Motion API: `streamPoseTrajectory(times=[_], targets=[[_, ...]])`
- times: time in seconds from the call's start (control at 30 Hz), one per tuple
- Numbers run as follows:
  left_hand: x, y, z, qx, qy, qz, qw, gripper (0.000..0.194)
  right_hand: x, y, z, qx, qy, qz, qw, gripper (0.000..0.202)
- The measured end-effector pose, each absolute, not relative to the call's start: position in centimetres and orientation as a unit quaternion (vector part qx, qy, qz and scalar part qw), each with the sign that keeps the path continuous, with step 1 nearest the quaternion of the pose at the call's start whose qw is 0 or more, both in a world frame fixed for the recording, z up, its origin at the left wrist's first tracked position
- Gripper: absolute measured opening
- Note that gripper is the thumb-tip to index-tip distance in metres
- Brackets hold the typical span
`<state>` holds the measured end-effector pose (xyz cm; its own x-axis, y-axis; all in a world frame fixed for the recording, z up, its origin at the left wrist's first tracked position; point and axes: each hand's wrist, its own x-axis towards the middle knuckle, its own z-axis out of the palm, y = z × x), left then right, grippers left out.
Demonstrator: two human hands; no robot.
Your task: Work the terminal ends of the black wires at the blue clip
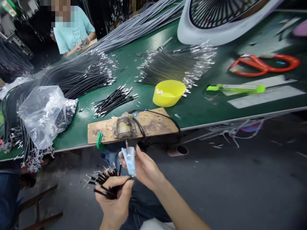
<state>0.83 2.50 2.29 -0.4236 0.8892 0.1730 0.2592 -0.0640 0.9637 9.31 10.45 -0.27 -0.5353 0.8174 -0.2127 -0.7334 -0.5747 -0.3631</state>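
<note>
My left hand point(115, 201) is closed round a bundle of short black cables point(109, 182), their bare silvery wire ends sticking out to the upper left. One cable tip reaches from its thumb and forefinger towards my right hand point(146, 167). That hand curls round a light-blue tapered piece point(129, 161), with the thumb to its right and fingertips partly hidden behind it. A thin metal shaft meets the top of this piece; it comes from a small grimy motor point(125, 126) on a wooden board point(157, 123). Whether the piece is fixed to the shaft is unclear.
A green clamp point(100, 141) grips the board at the green table's edge. Behind lie short black cables point(115, 100), a yellow ring point(169, 92), longer cable bundles point(88, 72) and a plastic bag point(43, 111). Red-handled scissors point(263, 65), a green cutter point(236, 88) and a fan point(216, 32) are right; another person point(74, 30) sits across.
</note>
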Motion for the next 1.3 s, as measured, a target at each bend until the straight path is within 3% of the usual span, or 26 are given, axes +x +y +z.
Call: streamPoseTrajectory(times=[0.2, 0.4, 0.53, 0.63, 0.73, 0.8, 0.93, 1.1, 1.3], targets=[[0.2, 1.4, 1.6, 0.456, 0.646, 0.531, 0.305, 0.004, 11.5, 9.4, -2.9, -0.272, -0.179, 0.812, 0.485, 0.037], [-0.3, 1.2, 1.2, 0.467, 0.655, 0.463, 0.372, 0.018, 12.1, 6.4, -0.9, -0.412, -0.493, 0.499, 0.582, 0.012], [0.1, 0.9, 0.5, 0.465, 0.655, 0.442, 0.399, 0.025, 11.3, 5.7, 0.6, -0.359, -0.686, 0.362, 0.519, 0.003], [0.3, 0.8, 0.0, 0.418, 0.674, 0.446, 0.416, 0.024, 10.9, 5.8, 0.5, -0.356, -0.696, 0.366, 0.505, 0.012], [0.5, 0.8, -0.3, 0.378, 0.689, 0.466, 0.406, 0.013, 10.3, 5.8, -0.3, -0.397, -0.644, 0.347, 0.554, 0.019], [0.6, 0.8, -0.5, 0.348, 0.692, 0.481, 0.411, 0.019, 9.9, 5.5, -0.9, -0.417, -0.586, 0.361, 0.594, 0.020], [0.7, 0.6, -0.6, 0.287, 0.672, 0.495, 0.471, 0.037, 8.9, 5.1, -1.8, -0.386, -0.434, 0.540, 0.609, 0.014], [0.5, 0.6, -0.2, 0.280, 0.646, 0.482, 0.522, 0.043, 9.2, 5.6, -2.0, -0.312, -0.283, 0.747, 0.515, 0.023], [0.0, 0.7, 0.0, 0.297, 0.640, 0.459, 0.540, 0.044, 11.3, 6.6, -1.3, -0.318, -0.466, 0.637, 0.525, 0.012]])
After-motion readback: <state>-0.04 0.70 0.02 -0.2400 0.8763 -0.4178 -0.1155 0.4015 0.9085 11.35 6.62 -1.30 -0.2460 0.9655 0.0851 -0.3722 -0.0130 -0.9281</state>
